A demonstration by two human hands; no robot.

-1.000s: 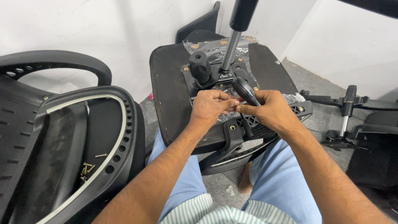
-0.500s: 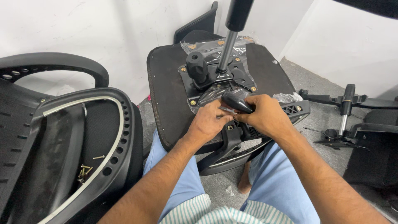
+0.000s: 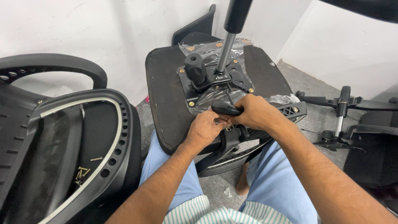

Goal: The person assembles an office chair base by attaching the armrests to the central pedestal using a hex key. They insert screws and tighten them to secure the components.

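Gripping black lever handle (image 3: 226, 108) with closed right hand (image 3: 259, 113) | left hand (image 3: 206, 127) curled just beside, pinching under it | upturned chair seat (image 3: 166, 91) beneath both

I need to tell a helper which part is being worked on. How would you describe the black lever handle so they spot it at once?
Find the upturned chair seat on the person's lap, with its metal plate and gas cylinder. Just below the plate, both hands meet around a short black lever handle: smooth, rounded and lying sideways, unlike the upright ribbed knob.
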